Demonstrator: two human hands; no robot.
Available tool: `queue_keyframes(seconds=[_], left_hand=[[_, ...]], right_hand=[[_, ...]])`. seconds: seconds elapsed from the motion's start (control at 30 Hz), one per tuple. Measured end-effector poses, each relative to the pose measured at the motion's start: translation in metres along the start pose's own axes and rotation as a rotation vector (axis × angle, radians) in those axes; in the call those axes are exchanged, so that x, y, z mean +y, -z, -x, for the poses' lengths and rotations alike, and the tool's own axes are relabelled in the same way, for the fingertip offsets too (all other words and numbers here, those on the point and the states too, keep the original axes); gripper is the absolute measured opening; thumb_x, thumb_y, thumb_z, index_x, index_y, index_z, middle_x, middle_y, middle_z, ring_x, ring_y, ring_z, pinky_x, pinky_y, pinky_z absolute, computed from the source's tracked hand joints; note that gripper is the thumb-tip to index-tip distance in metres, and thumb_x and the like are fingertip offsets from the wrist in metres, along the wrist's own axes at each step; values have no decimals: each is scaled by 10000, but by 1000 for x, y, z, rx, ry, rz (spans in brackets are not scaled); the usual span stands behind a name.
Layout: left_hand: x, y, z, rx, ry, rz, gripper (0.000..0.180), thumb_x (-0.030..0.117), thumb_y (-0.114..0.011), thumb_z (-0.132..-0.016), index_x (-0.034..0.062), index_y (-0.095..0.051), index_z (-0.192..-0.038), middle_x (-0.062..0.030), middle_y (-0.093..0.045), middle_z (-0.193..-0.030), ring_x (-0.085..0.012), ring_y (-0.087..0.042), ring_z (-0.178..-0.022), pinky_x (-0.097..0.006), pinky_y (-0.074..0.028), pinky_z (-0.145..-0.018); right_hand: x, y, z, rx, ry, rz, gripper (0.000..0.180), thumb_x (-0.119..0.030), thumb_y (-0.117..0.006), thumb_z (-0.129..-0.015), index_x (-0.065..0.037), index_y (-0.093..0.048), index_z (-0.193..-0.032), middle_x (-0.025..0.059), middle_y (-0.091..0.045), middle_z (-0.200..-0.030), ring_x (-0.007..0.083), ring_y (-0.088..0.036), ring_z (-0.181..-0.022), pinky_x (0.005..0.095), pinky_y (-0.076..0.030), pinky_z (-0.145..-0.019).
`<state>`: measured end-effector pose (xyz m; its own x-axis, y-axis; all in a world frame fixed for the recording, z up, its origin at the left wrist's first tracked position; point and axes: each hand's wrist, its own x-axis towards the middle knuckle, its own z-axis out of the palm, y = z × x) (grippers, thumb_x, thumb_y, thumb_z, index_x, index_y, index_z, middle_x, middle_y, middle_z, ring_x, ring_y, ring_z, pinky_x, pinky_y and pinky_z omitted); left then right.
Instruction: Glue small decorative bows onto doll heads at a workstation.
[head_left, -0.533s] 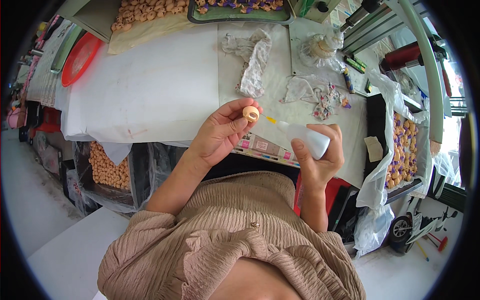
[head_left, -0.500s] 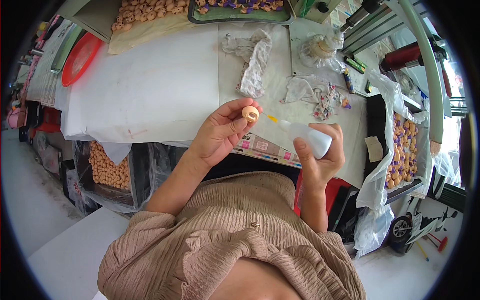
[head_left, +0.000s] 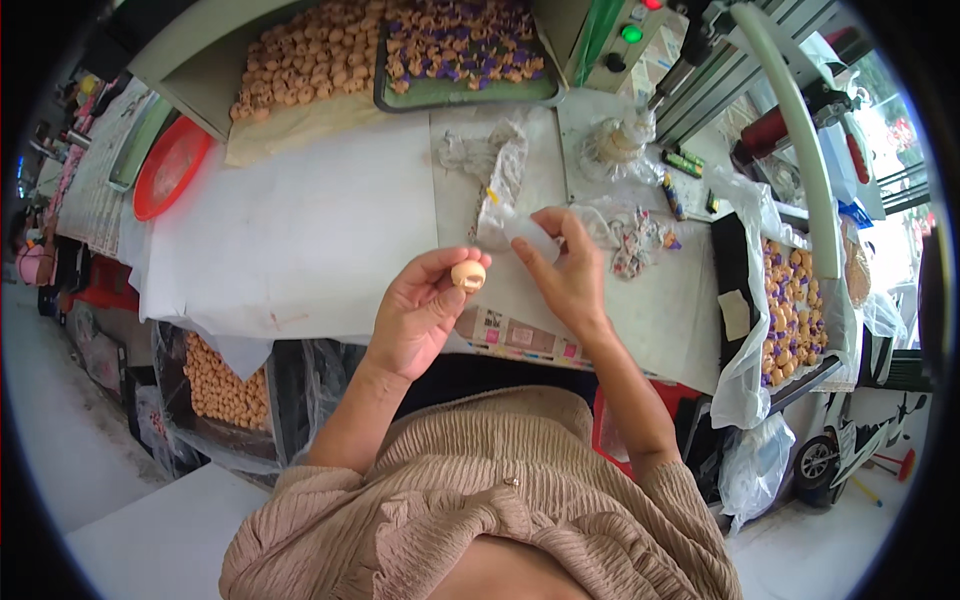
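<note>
Between the fingertips and thumb of my left hand is a small peach-coloured hollow doll head, its opening facing me. My right hand, at the right and slightly farther out, grips a translucent white squeeze bottle. The bottle leans toward the upper left, and its thin yellow tip lies in front of a crumpled pale cloth. A gap separates the bottle from the doll head. A second crumpled, flower-patterned cloth rests on the table just right of the bottle.
Many peach doll heads lie at the back left beside a dark tray of peach-and-purple figures. A red bowl stands at the left. Below the table is a box of peach pieces; a plastic-lined crate stands at right.
My right hand has drawn the bottle's tip away from the doll head and tilted it more upright. My left hand still holds the head. The whole view has shifted, showing more of the table's back.
</note>
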<state>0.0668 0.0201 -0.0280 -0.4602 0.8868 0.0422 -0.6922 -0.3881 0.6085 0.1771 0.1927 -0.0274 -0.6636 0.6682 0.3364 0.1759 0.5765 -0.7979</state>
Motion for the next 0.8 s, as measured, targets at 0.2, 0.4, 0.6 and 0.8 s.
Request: queue_keyframes(seconds=[0.2, 0.4, 0.6, 0.8], left_hand=[[29, 5, -1, 46, 25, 63, 370, -42, -583, -895, 54, -561, -1252, -79, -585, -1267, -225, -524, -1235, -299, -431, -1061], [48, 16, 0, 49, 36, 117, 387, -50, -562, -907, 47, -534, -1280, -82, -575, -1283, -234, -506, -1259, -306, -443, -1066], [68, 7, 9, 62, 40, 138, 384, -51, -560, -907, 51, -538, -1277, -77, -575, -1283, -231, -511, -1253, -307, -446, -1064], [87, -2, 22, 104, 33, 169, 348, -43, -563, -910, 46, -561, -1245, -81, -589, -1241, -206, -541, -1210, -299, -460, -1036]], right_hand=[[-19, 3, -27, -128, -25, 131, 283, -175, -701, -835, -11, -619, -1050, 124, -651, -932, 230, -618, -836, 327, -482, -707], [-39, -9, -99, -24, 275, 238, 217, -116, -672, -816, -46, -655, -1021, 133, -652, -956, 327, -574, -918, 402, -460, -808], [-25, -60, -208, 47, 482, 379, 163, -79, -651, -810, -72, -677, -971, 141, -646, -980, 359, -558, -934, 446, -460, -820], [-14, -82, -250, -280, 244, 489, 273, -79, -631, -795, -165, -710, -1042, 158, -682, -966, 371, -646, -890, 460, -517, -774]])
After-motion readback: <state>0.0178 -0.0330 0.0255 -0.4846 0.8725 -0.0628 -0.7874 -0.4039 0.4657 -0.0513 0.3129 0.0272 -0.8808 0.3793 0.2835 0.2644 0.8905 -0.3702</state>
